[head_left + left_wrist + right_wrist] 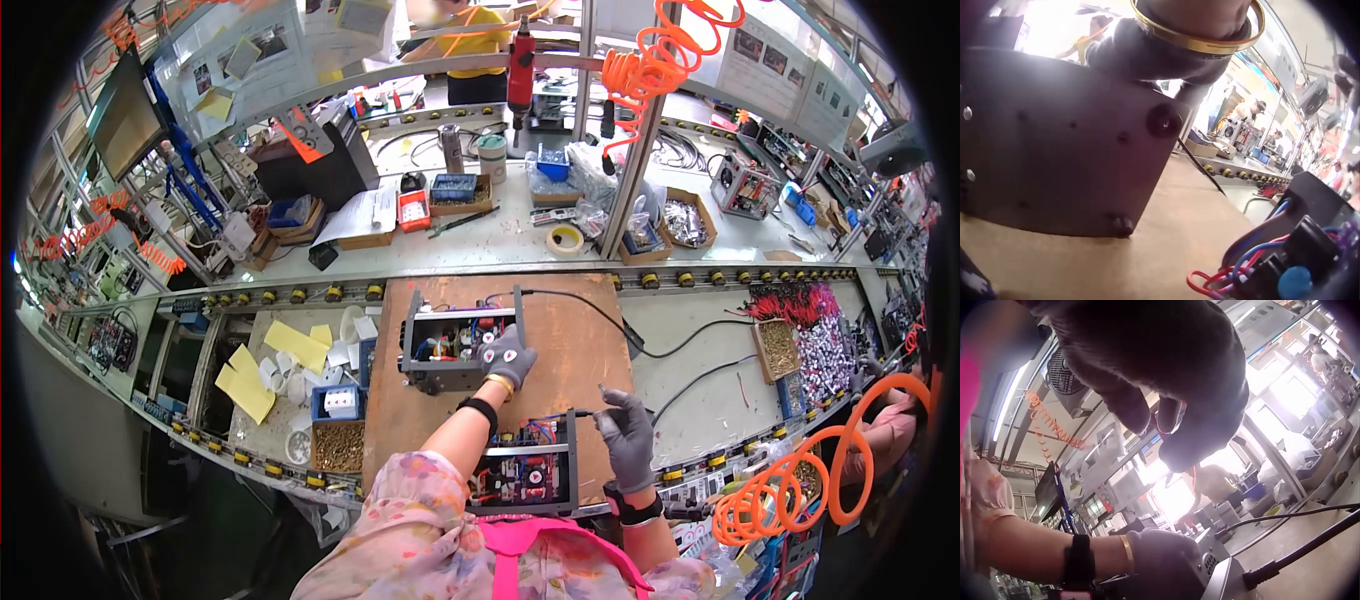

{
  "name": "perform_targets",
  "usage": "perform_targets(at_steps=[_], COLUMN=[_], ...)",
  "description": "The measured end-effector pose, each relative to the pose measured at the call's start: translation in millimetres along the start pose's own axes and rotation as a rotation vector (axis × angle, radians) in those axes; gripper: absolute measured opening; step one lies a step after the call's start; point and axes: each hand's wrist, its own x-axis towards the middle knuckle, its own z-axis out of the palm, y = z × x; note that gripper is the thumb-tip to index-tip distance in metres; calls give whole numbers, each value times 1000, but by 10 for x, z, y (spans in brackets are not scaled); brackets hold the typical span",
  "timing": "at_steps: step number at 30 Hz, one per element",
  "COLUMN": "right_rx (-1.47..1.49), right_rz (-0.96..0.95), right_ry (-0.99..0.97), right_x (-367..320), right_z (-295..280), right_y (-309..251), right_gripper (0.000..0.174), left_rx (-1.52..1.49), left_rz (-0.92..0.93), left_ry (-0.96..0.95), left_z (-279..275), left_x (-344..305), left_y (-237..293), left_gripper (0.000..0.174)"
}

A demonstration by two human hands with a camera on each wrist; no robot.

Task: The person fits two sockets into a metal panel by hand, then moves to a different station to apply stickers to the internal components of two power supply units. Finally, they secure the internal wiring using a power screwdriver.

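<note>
My gloved left hand [508,358] grips the right side of the farther open-framed electronics unit [455,380], which stands on a brown board [570,340]. In the left wrist view, that unit's black panel [1066,150] has round feet at its corners, and the hand lies over its upper edge. A second electronics unit [525,478], with a fan and coloured wires, sits nearest my body. My gloved right hand [628,440] is raised beside it, fingers bent. Close to its fingertips in the right wrist view is a small reddish glint; I cannot tell whether it is held.
Black cables [690,345] run right from both units. Left of the board lie yellow papers [298,345] and a box of small brass-coloured parts [338,447]. A red power screwdriver [520,75] hangs ahead. An orange coiled hose [790,490] hangs at the lower right. Roller tracks [300,296] border the work area.
</note>
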Motion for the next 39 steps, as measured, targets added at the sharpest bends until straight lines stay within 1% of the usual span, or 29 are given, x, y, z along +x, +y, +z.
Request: perform_targets(at_steps=[1, 2, 3, 4, 5, 6, 7, 9, 11, 12, 13, 15, 18, 21, 22, 25, 29, 39], right_rx=[21, -1, -47, -86, -122, -100, -146, -95, 99, 193, 300, 501, 450, 323, 383, 501, 465, 381], right_rz=[1, 37, 7, -12, -20, 11, 21, 47, 147, 200, 269, 395, 406, 399, 356, 335, 378, 313], right_ry=[-23, -57, -84, -110, -139, -210, -268, -323, -400, -436, -398, -312, -217, -158, -132, -100, -128, -93], right_x=[25, 52, 93, 140, 164, 216, 276, 398, 571, 644, 721, 929, 1238, 1447, 1474, 1502, 1525, 1532], right_z=[-1, -29, -41, -37, -17, 9, 50, 221, 423, 516, 613, 809, 998, 1085, 1122, 1221, 1224, 1281], right_y=[-3, 10, 1, -24, -43, -54, -102, -108, -12, 23, 16, -33, 48, 217, 261, 280, 277, 392], right_gripper=[31, 32, 33, 34, 34, 35, 35, 38, 39, 39, 39, 39, 38, 38, 37, 37, 38, 37], left_rx=[-87, -169, -243, -314, -635, -801, -968, -1153, -1159, -1169, -1181, -1189, -1164, -1119, -1117, -1113, -1124, -1106], left_rz=[20, 14, 5, 0, 37, 18, 0, 40, -12, -43, -75, -61, -37, -41, -40, -36, -31, -59], left_ry=[44, 60, 69, 55, 75, 48, 29, 4, 22, 41, 59, 34, 12, 14, 13, 5, 7, 1], left_z=[116, 92, 35, -201, -184, -379, -642, -943, -1055, -1074, -1094, -1128, -1116, -1145, -1137, -1148, -1168, -1173], left_x=[31, -11, -49, -159, -159, -254, -346, -514, -693, -798, -882, -919, -926, -931, -931, -942, -948, -971], left_y=[-115, -164, -226, -167, -353, -386, -360, -504, -606, -575, -548, -545, -555, -511, -526, -513, -448, -412], left_gripper=[38, 39, 40, 37, 30, 29, 28, 32, 35, 36, 37, 37, 37, 37, 38, 37, 37, 38])
